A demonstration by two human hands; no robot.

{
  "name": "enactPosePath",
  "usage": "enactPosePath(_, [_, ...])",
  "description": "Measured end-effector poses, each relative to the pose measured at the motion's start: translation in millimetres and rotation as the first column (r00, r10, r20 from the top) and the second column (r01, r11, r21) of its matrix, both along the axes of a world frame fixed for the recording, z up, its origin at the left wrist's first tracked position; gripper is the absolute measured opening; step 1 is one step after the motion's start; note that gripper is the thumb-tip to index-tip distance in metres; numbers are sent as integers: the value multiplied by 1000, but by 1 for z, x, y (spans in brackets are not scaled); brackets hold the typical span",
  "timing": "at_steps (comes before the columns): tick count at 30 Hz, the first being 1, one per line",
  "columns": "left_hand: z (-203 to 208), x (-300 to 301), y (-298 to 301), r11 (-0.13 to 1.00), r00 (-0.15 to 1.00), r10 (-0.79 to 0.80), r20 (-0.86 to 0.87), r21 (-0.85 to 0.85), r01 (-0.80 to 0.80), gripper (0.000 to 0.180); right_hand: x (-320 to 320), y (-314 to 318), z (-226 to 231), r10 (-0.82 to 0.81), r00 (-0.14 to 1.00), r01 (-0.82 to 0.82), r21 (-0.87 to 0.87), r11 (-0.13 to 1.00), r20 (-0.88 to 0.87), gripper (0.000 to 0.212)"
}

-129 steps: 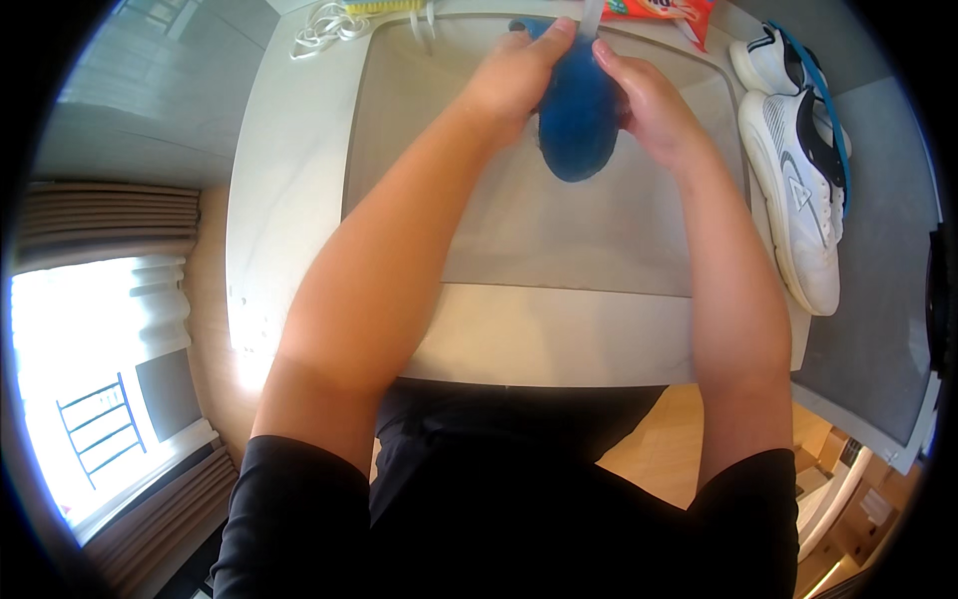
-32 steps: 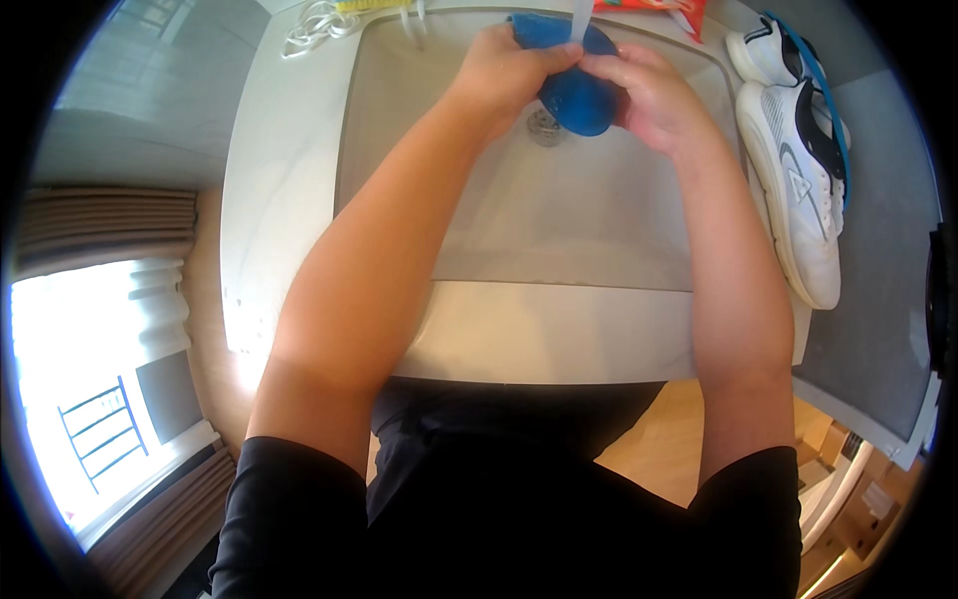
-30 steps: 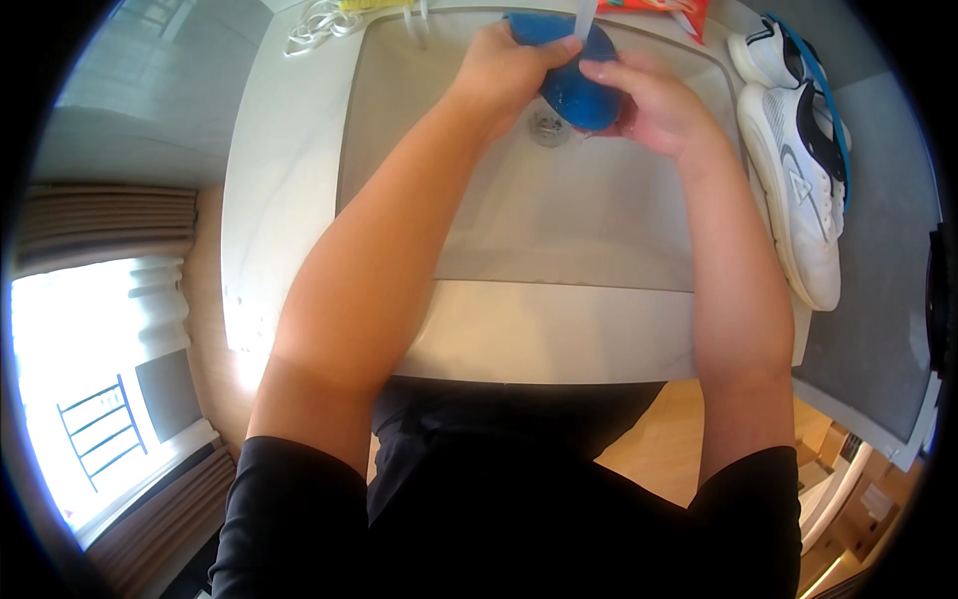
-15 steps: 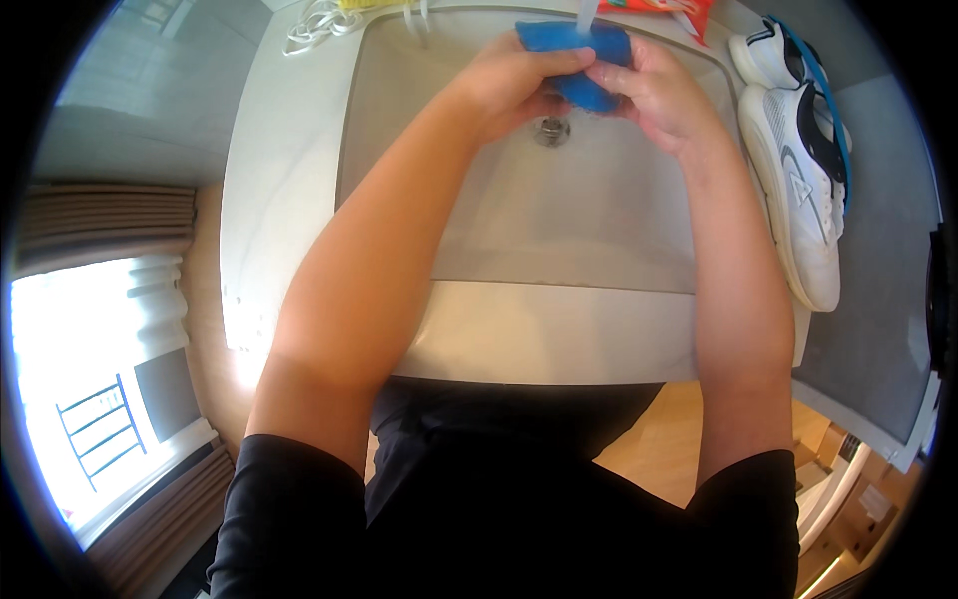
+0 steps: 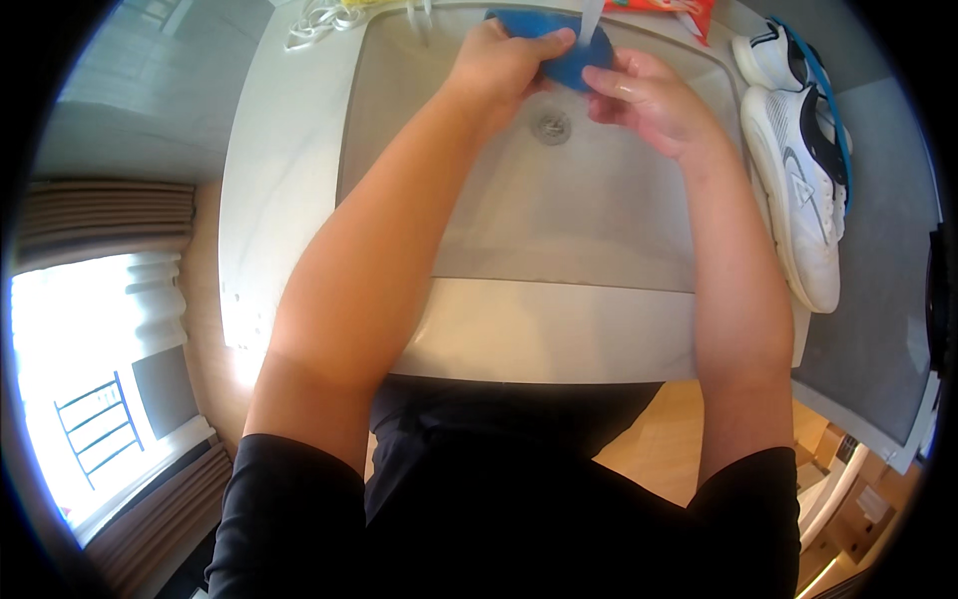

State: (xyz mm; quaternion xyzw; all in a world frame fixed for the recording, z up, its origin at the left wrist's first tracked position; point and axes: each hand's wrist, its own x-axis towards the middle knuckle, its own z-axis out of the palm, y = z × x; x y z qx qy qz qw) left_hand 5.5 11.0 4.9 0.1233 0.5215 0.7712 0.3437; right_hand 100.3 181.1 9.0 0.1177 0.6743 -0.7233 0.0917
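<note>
Clamping a flat, blue, oblong piece [image 5: 573, 68] firmly in the left hand [image 5: 502, 66], loosely pinching its near-right edge with the right hand [image 5: 654, 100], probably keeping it spread beneath the clear falling water [image 5: 591, 18] near the grey-beige rectangular sink's [image 5: 559, 225] far edge.

Grey rectangular sink [image 5: 559, 220]: 1. In sink: round metal drain [image 5: 551, 126], 1. Over sink: flat blue round-ended piece [image 5: 573, 70], 1; bare hands, 2 (left hand [image 5: 499, 68], right hand [image 5: 651, 98]). Right of sink: white sneakers with black lining [image 5: 798, 190], 2. Beyond sink: orange packet [image 5: 661, 6], 1.
</note>
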Motion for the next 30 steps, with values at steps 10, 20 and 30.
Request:
enactPosePath(10, [-4,-2,-4,976,980,-200,-9,-88,198,27,0,-2,-1,5,997,-10,-64,998,-76,22])
enactPosePath(20, [-1,0,-1,993,991,-117,58,27,116,19,-1,4,-4,34,995,-49,-168,984,-95,24])
enactPosePath(30, [-2,-1,-3,989,989,-146,30,-7,146,17,-5,-4,-8,-18,993,17,-9,1000,-115,27])
